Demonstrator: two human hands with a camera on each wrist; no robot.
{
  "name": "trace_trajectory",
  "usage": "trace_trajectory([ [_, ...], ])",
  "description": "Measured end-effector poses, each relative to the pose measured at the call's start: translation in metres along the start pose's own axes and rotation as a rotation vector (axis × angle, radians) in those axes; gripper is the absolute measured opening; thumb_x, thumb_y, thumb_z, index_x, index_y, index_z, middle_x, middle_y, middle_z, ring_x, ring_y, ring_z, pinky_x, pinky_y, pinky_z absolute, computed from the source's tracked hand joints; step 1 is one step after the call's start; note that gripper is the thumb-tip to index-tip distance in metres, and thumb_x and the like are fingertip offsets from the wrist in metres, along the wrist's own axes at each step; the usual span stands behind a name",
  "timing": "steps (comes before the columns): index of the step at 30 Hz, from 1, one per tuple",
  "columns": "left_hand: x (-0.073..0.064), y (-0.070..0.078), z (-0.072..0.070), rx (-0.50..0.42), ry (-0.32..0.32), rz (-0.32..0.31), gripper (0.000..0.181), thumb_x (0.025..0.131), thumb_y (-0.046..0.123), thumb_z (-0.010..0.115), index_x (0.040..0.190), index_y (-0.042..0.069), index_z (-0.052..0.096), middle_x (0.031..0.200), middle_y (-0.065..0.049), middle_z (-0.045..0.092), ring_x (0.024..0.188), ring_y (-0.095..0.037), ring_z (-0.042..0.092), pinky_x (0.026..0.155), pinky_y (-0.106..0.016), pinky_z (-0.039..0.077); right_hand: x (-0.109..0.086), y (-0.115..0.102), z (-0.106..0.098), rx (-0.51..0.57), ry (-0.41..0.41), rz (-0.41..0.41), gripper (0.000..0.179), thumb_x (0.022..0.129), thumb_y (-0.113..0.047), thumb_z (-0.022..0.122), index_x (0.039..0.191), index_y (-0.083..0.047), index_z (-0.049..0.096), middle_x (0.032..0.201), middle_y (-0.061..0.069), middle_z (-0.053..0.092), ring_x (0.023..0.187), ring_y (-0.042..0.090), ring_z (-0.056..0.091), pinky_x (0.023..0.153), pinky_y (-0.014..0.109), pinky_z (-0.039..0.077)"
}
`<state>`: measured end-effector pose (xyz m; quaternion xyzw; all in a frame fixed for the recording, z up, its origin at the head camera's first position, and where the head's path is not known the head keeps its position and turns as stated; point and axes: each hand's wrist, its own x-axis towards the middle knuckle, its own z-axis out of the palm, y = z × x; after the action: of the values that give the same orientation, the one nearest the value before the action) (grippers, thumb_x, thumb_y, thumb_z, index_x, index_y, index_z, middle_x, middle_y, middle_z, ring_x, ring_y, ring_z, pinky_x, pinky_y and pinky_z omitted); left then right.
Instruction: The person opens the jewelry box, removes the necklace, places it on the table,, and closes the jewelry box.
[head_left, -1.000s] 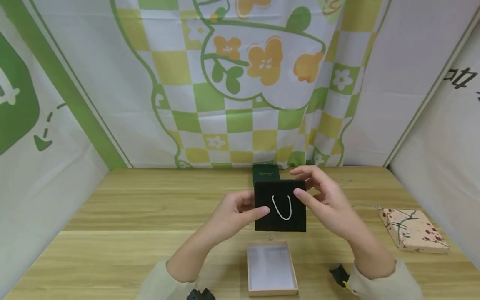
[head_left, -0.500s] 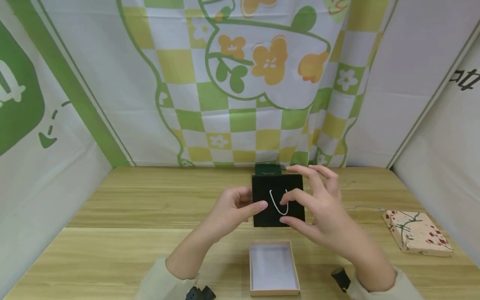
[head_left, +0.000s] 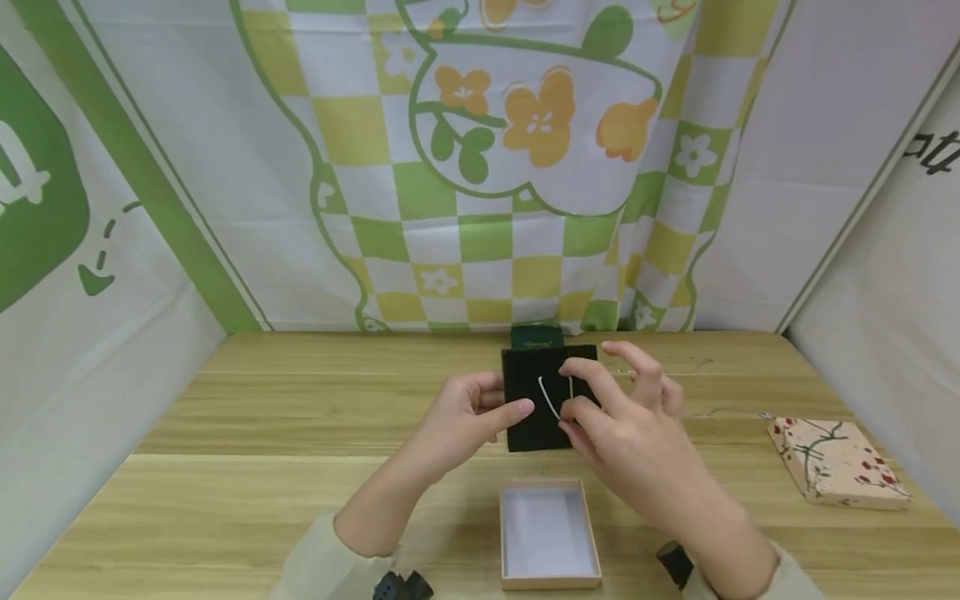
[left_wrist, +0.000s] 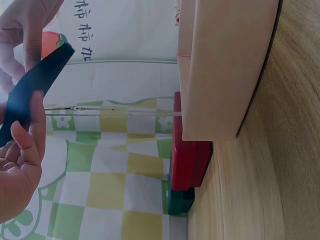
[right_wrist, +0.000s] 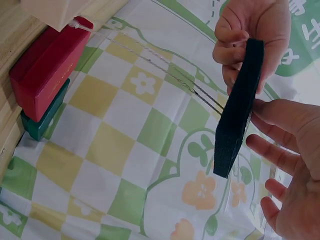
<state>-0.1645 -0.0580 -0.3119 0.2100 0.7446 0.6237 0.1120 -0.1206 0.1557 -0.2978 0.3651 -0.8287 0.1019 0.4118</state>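
My left hand (head_left: 453, 425) grips the left edge of a square black jewelry pad (head_left: 521, 371), thumb on its front. A silver chain necklace (head_left: 547, 398) loops across the pad's face. At the bottom of that loop, my right hand (head_left: 633, 433) pinches the chain between thumb and finger, partly covering it. In both wrist views the pad is held up above the table, seen nearly edge-on. Two strands of the necklace (right_wrist: 165, 70) trail from its back down toward the table. Below the hands stands an open shallow box (head_left: 551, 582) with a pale inside.
A floral box lid (head_left: 840, 467) lies at the right. Behind the pad stands a dark green box (head_left: 536, 337), with a red box (left_wrist: 192, 160) next to it in the wrist views. Thin silver chain (head_left: 723, 414) lies near the lid. A patterned curtain (head_left: 480, 242) hangs behind the table.
My right hand has gone from the pad's top right corner to the necklace loop, and its fingertips have closed there. My left hand still holds the pad, nearly in the same place.
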Motion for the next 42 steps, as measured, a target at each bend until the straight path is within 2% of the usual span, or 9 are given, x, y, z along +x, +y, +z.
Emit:
trace_trajectory([
  [5, 0.0, 0.0, 0.0, 0.008, 0.007, -0.01, 0.032, 0.096, 0.019, 0.065, 0.123, 0.001, 0.066, 0.104, -0.017, 0.075, 0.074, -0.006, 0.063, 0.064, -0.023, 0.046, -0.001, 0.001, 0.004, 0.012, -0.007, 0.008, 0.013, 0.075, -0.007, 0.078, 0.076, -0.013, 0.067, 0.104, 0.001, 0.059, 0.121, 0.041, 0.037, 0.076, 0.054, 0.032],
  [9, 0.0, 0.0, 0.001, 0.012, 0.003, -0.006, 0.03, 0.096, 0.019, 0.065, 0.121, 0.001, 0.067, 0.101, -0.017, 0.075, 0.069, -0.008, 0.059, 0.061, -0.024, 0.045, 0.0, 0.007, 0.007, 0.081, -0.001, 0.017, 0.012, 0.076, -0.007, 0.073, 0.075, -0.015, 0.063, 0.098, 0.0, 0.06, 0.115, 0.036, 0.041, 0.068, 0.047, 0.035],
  [13, 0.0, 0.0, 0.002, 0.016, 0.003, -0.007, 0.03, 0.096, 0.018, 0.065, 0.121, 0.002, 0.067, 0.1, -0.015, 0.076, 0.064, -0.009, 0.053, 0.059, -0.023, 0.043, 0.001, 0.014, 0.01, 0.247, 0.047, 0.011, 0.01, 0.081, -0.004, 0.065, 0.077, -0.012, 0.06, 0.096, 0.002, 0.064, 0.107, 0.034, 0.045, 0.08, 0.043, 0.041],
  [16, 0.0, -0.001, 0.002, 0.02, -0.002, -0.008, 0.03, 0.096, 0.019, 0.066, 0.122, 0.003, 0.068, 0.1, -0.015, 0.076, 0.065, -0.009, 0.054, 0.059, -0.023, 0.043, 0.003, 0.016, 0.012, 0.382, 0.082, 0.024, 0.012, 0.079, 0.002, 0.064, 0.079, -0.01, 0.06, 0.089, 0.002, 0.065, 0.101, 0.028, 0.05, 0.093, 0.028, 0.043],
  [18, 0.0, -0.001, 0.002, 0.023, -0.005, -0.009, 0.03, 0.096, 0.02, 0.066, 0.121, 0.003, 0.068, 0.1, -0.015, 0.076, 0.068, -0.007, 0.057, 0.06, -0.023, 0.044, 0.003, 0.017, 0.013, 0.42, 0.099, 0.038, 0.018, 0.074, 0.007, 0.066, 0.08, -0.009, 0.061, 0.087, 0.003, 0.063, 0.093, 0.02, 0.054, 0.085, 0.017, 0.045],
  [22, 0.0, -0.002, 0.003, 0.028, -0.005, -0.012, 0.03, 0.096, 0.019, 0.066, 0.121, 0.003, 0.068, 0.102, -0.015, 0.076, 0.074, -0.006, 0.062, 0.062, -0.024, 0.046, 0.002, 0.018, 0.014, 0.383, 0.1, 0.069, 0.028, 0.068, 0.014, 0.07, 0.082, -0.009, 0.064, 0.084, 0.001, 0.061, 0.089, 0.016, 0.052, 0.072, 0.014, 0.046],
  [30, 0.0, -0.001, 0.003, 0.04, 0.063, -0.018, 0.029, 0.095, 0.018, 0.066, 0.12, 0.003, 0.067, 0.102, -0.016, 0.076, 0.078, -0.008, 0.063, 0.065, -0.025, 0.045, 0.0, 0.018, 0.013, 0.259, -0.005, 0.19, 0.032, 0.07, 0.007, 0.084, 0.095, -0.004, 0.068, 0.073, -0.006, 0.054, 0.097, 0.022, 0.049, 0.08, 0.034, 0.046],
  [37, -0.001, 0.0, 0.003, 0.051, 0.085, -0.018, 0.028, 0.095, 0.017, 0.067, 0.119, 0.003, 0.068, 0.099, -0.016, 0.076, 0.072, -0.009, 0.059, 0.059, -0.023, 0.041, 0.002, 0.019, 0.013, 0.263, 0.019, 0.154, 0.025, 0.072, 0.01, 0.08, 0.085, -0.006, 0.067, 0.072, -0.002, 0.061, 0.089, 0.021, 0.051, 0.089, 0.033, 0.039],
  [42, -0.001, 0.0, 0.003, 0.056, 0.096, -0.01, 0.026, 0.094, 0.014, 0.067, 0.117, 0.001, 0.069, 0.098, -0.017, 0.076, 0.076, -0.007, 0.064, 0.064, -0.023, 0.046, 0.002, 0.017, 0.01, 0.304, 0.027, 0.148, 0.024, 0.074, 0.009, 0.079, 0.089, -0.007, 0.069, 0.078, -0.003, 0.067, 0.088, 0.016, 0.048, 0.08, 0.025, 0.04],
])
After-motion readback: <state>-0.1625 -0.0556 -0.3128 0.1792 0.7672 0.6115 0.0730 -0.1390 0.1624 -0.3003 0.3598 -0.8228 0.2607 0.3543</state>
